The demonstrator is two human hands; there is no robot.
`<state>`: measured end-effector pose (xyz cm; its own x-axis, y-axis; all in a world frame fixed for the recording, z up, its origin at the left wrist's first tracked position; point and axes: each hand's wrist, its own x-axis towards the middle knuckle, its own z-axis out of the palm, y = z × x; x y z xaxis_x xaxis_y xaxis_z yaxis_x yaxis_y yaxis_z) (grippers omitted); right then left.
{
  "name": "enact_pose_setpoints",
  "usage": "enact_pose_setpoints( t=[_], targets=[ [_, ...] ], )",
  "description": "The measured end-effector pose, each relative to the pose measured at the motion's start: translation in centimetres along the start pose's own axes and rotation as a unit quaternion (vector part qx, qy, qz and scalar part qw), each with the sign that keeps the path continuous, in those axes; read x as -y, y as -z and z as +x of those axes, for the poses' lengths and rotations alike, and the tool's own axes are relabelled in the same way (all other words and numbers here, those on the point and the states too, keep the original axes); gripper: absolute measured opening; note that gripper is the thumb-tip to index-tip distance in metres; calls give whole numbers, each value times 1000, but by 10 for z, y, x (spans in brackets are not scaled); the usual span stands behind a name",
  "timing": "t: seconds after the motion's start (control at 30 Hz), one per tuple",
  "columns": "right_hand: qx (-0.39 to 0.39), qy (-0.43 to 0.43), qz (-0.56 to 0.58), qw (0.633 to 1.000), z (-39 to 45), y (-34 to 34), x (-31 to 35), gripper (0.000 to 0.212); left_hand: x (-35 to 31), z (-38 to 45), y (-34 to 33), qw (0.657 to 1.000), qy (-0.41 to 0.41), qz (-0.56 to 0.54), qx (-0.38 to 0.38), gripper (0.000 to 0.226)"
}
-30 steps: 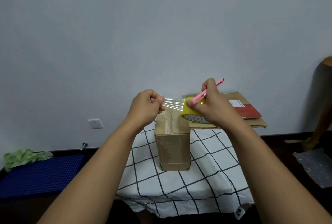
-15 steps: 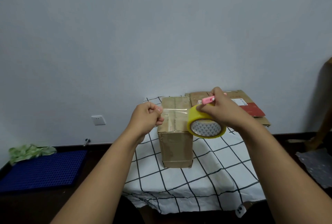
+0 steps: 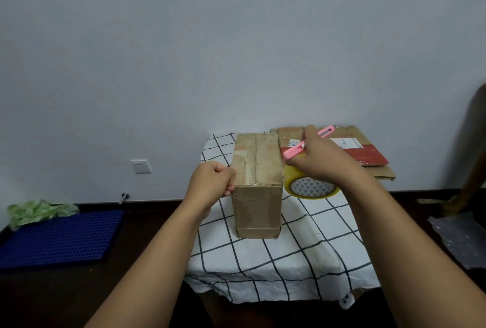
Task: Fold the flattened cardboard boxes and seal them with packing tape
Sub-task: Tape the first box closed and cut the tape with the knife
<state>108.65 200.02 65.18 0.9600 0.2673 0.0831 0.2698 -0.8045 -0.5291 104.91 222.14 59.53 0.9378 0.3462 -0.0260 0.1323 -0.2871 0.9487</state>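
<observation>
A folded brown cardboard box stands upright on a table under a white cloth with a black grid. My left hand is curled at the box's upper left edge, pinching the free end of clear tape against it. My right hand is at the box's upper right, gripping a yellow-rimmed roll of packing tape together with a pink utility knife. The tape strip across the box top is barely visible. Flattened cardboard boxes with a red panel lie behind on the table.
A blue perforated mat and a green cloth lie on the dark floor at left. A wall socket is at lower left. A sheet of bubble wrap lies on the floor at right, near a wooden leg.
Both hands came down from mid-air to the box's top edges, the left to the left side, the right with roll and knife to the right side. The stretched tape now lies at the box top.
</observation>
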Motion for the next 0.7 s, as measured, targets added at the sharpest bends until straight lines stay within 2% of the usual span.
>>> enact_pose_setpoints(
  t=[0.1,0.3,0.7],
  targets=[
    [21,-2,-21,1000,4,-5,1,24,4,-1,2,1000,12,-5,-5,20],
    [68,-6,-67,995,9,-9,2,33,10,-2,4,998,47,-29,16,19],
    [99,-13,-97,990,17,-14,5,43,14,4,4,996,69,-47,15,22]
  ],
)
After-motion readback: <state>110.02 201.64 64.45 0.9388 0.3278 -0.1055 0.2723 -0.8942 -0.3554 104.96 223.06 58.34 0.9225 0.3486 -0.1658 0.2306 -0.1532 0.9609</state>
